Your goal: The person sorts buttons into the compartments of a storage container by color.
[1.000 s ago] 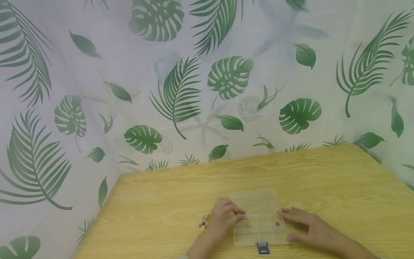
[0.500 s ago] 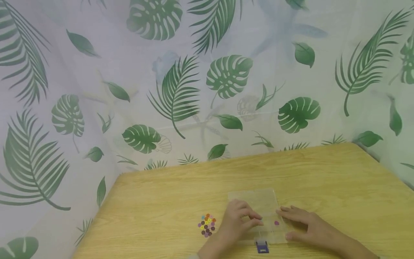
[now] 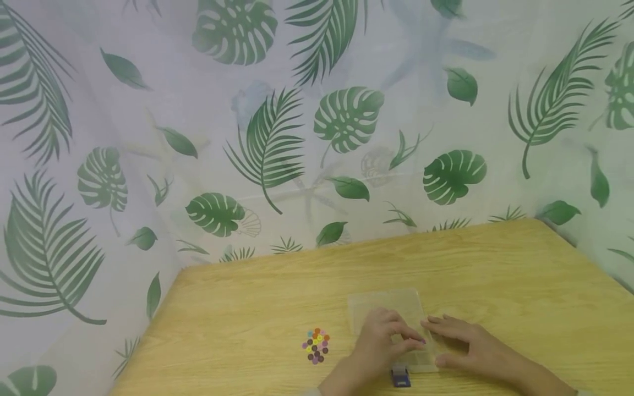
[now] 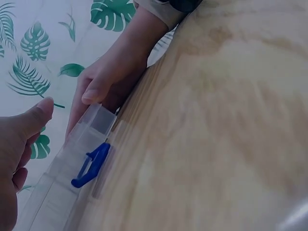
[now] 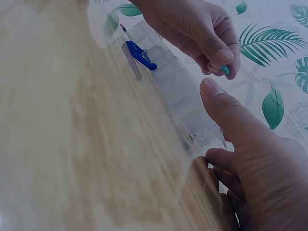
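My left hand (image 3: 378,341) is over the right part of a clear plastic compartment box (image 3: 383,300), whose lid lies open toward the back. Thumb and fingertips pinch a small turquoise button (image 5: 225,70), plain to see in the right wrist view. Just by those fingertips is a purple button (image 3: 423,341) in a right-hand compartment, partly covered. My right hand (image 3: 475,346) rests along the box's right side, fingers extended, touching its edge. From the box's near side sticks out a blue latch (image 3: 400,377). The left hand hides much of the compartments.
Left of the box, a loose cluster of small coloured buttons (image 3: 315,346) lies on the wood-patterned table (image 3: 247,308). A leaf-print curtain (image 3: 307,137) stands behind and at the sides of the table.
My left hand has moved right across the box, from its left side to the compartment with the purple button. The button cluster is now uncovered. The right hand stays in place.
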Demonstrator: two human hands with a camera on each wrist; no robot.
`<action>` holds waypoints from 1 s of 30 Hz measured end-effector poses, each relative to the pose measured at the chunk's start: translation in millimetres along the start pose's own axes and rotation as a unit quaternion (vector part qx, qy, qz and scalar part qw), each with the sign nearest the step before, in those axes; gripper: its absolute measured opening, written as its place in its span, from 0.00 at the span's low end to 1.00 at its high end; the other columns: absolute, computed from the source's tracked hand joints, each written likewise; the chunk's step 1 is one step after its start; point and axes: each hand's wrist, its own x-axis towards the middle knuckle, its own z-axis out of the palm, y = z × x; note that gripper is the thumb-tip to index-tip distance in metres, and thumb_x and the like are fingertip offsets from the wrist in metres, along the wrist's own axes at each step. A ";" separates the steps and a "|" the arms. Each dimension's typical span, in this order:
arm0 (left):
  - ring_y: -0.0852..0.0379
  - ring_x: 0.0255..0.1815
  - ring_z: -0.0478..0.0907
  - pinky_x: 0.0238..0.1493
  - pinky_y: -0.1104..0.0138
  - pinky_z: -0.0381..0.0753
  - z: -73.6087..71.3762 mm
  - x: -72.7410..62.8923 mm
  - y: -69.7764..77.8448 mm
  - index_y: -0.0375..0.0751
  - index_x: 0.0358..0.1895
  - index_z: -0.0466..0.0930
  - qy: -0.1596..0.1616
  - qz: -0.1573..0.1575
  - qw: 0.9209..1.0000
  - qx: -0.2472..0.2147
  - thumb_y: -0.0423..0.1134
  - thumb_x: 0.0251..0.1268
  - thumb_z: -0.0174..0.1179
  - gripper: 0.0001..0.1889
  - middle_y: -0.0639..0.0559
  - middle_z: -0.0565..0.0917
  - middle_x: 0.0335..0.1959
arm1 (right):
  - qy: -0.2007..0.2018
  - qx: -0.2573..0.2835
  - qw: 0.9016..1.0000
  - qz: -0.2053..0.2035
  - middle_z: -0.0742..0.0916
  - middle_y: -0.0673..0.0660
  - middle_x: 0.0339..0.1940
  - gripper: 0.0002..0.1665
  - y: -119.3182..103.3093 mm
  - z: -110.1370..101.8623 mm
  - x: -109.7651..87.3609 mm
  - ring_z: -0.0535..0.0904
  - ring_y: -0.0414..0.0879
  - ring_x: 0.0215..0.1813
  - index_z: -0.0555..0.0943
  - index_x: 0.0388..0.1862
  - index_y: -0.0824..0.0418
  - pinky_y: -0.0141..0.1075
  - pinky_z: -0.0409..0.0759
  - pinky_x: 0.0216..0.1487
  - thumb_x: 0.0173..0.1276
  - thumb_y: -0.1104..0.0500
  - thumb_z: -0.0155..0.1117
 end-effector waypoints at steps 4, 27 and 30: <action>0.66 0.29 0.67 0.40 0.83 0.58 5.3 2.3 3.5 0.48 0.29 0.87 -0.010 -0.019 1.000 -0.013 0.44 0.44 0.72 0.08 0.61 0.80 0.25 | -0.002 0.010 1.000 -0.009 0.79 0.57 0.61 0.34 2.7 -0.1 -0.8 0.73 0.60 0.61 0.74 0.64 0.48 0.38 0.74 0.55 0.57 0.51 0.71; 0.70 0.32 0.64 0.39 0.85 0.57 7.3 2.0 8.2 0.49 0.32 0.87 -0.033 -0.033 0.999 -0.005 0.46 0.45 0.71 0.10 0.62 0.80 0.27 | 0.019 0.012 0.999 -0.037 0.80 0.56 0.61 0.35 6.5 3.2 -1.2 0.71 0.47 0.64 0.74 0.64 0.51 0.29 0.70 0.55 0.55 0.53 0.73; 0.69 0.32 0.66 0.41 0.85 0.59 5.5 2.2 7.1 0.48 0.32 0.87 -0.032 -0.027 0.999 -0.006 0.46 0.46 0.71 0.10 0.62 0.80 0.26 | 0.015 0.006 1.000 -0.024 0.80 0.55 0.61 0.35 5.0 3.0 -0.4 0.73 0.54 0.62 0.74 0.63 0.50 0.32 0.72 0.55 0.55 0.52 0.72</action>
